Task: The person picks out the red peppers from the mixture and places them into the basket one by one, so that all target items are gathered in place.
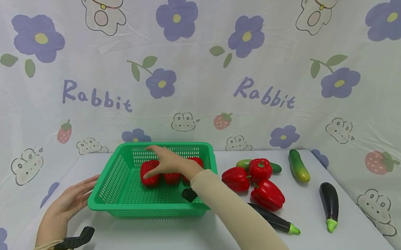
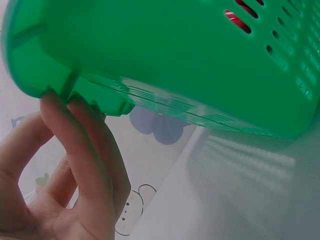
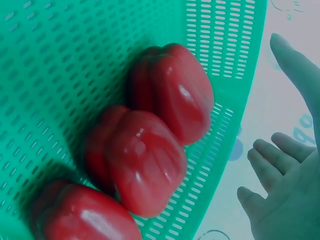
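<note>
Three red peppers point(image 3: 142, 162) lie in a row in a green basket point(image 1: 150, 206), from its middle to its right side. Right hand point(image 1: 170, 161) over them, thumb and fingers spread wide, grasping nothing; wrist view shows a gap between fingers and peppers. Left hand point(image 1: 71, 199) touches the basket's left rim, fingers loosely bent. White table point(image 1: 151, 239) beneath; to the right, three loose peppers point(image 1: 267, 196), two cucumbers point(image 1: 299, 167), two eggplants point(image 1: 329, 203). Behind, pale cloth point(image 1: 198, 73) printed with purple flowers and rabbits.
</note>
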The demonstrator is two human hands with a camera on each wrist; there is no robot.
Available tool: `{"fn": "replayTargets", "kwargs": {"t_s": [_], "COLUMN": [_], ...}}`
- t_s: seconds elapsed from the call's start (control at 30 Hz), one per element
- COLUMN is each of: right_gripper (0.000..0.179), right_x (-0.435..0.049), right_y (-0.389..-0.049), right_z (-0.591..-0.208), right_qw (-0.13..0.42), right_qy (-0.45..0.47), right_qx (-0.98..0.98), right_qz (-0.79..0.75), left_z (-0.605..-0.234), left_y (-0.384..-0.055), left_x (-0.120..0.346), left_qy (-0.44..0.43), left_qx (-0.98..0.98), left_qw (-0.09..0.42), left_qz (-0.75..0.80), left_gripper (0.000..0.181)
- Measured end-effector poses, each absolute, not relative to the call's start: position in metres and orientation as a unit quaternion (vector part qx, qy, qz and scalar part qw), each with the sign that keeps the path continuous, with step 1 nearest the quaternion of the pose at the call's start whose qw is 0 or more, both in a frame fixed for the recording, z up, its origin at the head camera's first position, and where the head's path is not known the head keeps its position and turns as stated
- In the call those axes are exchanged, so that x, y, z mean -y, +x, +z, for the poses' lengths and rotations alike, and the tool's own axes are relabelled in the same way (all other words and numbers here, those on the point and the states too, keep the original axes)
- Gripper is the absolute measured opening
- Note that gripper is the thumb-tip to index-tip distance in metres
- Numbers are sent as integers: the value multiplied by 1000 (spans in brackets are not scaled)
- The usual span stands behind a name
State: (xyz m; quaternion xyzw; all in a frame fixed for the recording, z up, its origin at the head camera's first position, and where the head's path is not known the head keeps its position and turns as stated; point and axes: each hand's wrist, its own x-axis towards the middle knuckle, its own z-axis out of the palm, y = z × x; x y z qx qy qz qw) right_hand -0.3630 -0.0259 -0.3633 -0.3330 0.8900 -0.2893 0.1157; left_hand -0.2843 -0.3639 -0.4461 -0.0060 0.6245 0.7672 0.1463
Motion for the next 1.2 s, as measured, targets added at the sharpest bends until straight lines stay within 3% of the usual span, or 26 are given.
{"fn": "replayTargets", "kwargs": {"t_s": [0.63,1.2], "right_gripper": [93,85], "right_x": [-12,-85], "right_y": [-345,-339], "right_z": [-347,-346], "right_qw": [88,30], "right_qy": [-317,-283], "right_qx": [-880,-871], "right_qz": [-343,-400], "left_z": [-447,-447], "left_y": [-281,-285], "left_x": [363,364], "left_qy": [14,1], "left_qx": [-617,-624], "left_qw": [154,147], "left_qz": [772,768], "left_gripper": [32,31]}}
